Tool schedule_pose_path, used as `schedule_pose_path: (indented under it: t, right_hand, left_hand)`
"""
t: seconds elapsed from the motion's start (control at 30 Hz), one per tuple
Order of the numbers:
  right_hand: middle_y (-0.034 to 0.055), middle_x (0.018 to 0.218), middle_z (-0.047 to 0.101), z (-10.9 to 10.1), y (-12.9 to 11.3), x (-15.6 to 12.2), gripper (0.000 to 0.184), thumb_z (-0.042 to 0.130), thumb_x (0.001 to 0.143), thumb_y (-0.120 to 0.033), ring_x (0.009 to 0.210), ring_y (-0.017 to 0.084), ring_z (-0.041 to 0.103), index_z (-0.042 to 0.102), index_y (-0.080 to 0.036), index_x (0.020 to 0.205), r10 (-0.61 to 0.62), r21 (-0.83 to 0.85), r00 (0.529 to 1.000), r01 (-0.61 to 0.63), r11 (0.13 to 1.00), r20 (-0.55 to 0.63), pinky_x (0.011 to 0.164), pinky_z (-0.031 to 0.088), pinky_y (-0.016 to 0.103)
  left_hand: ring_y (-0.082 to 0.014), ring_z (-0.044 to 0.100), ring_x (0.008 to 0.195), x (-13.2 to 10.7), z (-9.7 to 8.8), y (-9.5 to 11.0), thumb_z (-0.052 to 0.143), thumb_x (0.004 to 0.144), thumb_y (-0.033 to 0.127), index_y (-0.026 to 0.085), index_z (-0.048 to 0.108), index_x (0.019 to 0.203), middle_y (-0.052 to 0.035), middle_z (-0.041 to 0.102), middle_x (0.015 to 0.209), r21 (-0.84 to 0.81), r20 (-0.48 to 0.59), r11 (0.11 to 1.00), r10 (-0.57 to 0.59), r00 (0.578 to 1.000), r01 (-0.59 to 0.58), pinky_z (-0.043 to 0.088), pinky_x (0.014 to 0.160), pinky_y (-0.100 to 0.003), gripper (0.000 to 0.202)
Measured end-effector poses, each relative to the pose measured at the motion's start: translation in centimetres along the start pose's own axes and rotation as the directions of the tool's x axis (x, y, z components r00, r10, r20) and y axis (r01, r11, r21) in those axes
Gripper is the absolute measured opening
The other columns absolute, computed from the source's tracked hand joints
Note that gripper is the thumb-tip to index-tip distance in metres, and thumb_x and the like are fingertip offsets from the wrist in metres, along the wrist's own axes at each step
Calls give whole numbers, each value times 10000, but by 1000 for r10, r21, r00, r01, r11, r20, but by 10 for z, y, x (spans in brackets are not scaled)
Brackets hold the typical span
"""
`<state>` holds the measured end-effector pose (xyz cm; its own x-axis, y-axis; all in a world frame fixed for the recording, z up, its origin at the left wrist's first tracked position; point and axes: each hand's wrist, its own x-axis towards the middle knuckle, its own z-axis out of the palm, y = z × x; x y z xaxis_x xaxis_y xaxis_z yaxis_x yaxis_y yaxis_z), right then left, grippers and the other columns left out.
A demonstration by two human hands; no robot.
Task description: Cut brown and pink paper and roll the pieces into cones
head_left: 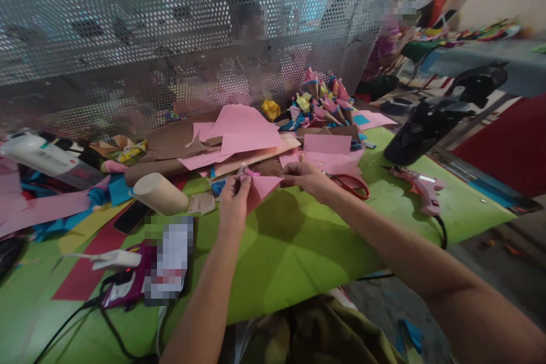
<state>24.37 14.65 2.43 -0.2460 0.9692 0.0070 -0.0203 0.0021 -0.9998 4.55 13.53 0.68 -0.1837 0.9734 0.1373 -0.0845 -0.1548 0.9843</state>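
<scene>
Between my two hands, above the green tabletop (307,250), is a piece of pink paper (262,189) with a folded, pointed shape. My left hand (234,193) pinches its left side, where a small crumpled pink and whitish bit shows at the fingertips. With its fingers closed, my right hand (305,176) grips the paper's right corner. Beyond the hands lies a heap of pink sheets (247,131) and brown paper (170,139). Red-handled scissors (354,186) lie just past my right wrist, their blades hidden.
A pink glue gun (422,187) and a black bottle (420,131) are at right. Small paper cones with flowers (326,99) pile up by the perforated metal screen (128,40). To the left are a cardboard tube (160,192), a phone (168,261) and a purple power strip (132,278) with cables.
</scene>
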Motion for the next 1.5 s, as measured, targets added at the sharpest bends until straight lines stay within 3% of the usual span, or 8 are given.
schedule_pose_path:
  t: [0.1,0.3,0.5,0.77,0.97,1.07,1.3,1.5]
  right_hand:
    - [-13,602,626,0,0,0,433,867,554,-543,618,131,556,636,-187,638,-13,-28,1000,12,1000,-9,637,419,274]
    - [27,800,691,-1,-9,-9,431,701,770,-619,781,166,595,719,-189,799,-66,-82,997,69,994,35,704,430,288]
    - [15,700,676,6,-2,-6,408,862,613,-531,668,151,571,689,-177,718,-41,-96,999,43,994,26,659,434,293]
    - [15,655,664,2,0,-4,380,812,677,-541,620,145,549,687,-182,684,-127,-195,992,127,973,11,610,414,287]
    - [25,734,692,8,-1,-9,330,769,742,-498,674,157,584,717,-176,795,-144,-248,989,148,957,34,629,432,283]
    - [17,694,669,11,1,-9,366,779,720,-526,644,147,562,706,-169,759,-137,-247,989,146,958,55,609,422,275]
    - [6,638,641,12,4,-9,383,779,717,-542,605,136,533,665,-176,701,-185,-287,982,190,939,43,579,396,266]
    - [-3,616,616,12,4,-9,393,784,711,-547,592,128,510,665,-172,697,-200,-291,979,199,936,30,566,377,260]
  left_hand:
    - [-149,561,732,-1,1,2,785,706,512,198,632,779,15,646,752,32,13,999,20,1000,-21,425,718,-269,357]
    - [-142,528,683,-6,1,11,745,776,480,204,629,783,28,590,695,149,39,981,123,992,-127,406,678,-260,300]
    - [-148,535,715,-14,6,23,691,848,363,215,625,764,18,592,718,176,153,954,217,964,-242,428,724,-260,182]
    - [-186,614,863,-9,1,13,693,855,456,221,716,863,-20,701,879,112,174,986,107,979,-127,464,825,-295,236]
    - [-188,623,814,-11,2,16,707,840,417,219,719,805,-12,710,808,195,196,960,164,967,-202,476,784,-303,202]
    - [-179,623,795,-13,4,16,701,837,428,210,723,805,-6,714,795,215,237,953,163,958,-215,476,761,-293,221]
    - [-162,610,755,-9,1,9,665,842,559,192,729,831,-6,700,786,133,202,991,-3,979,-25,466,730,-276,373]
    - [-184,638,853,-8,-2,17,678,846,452,203,707,831,-20,727,867,235,253,956,111,961,-172,477,837,-300,251]
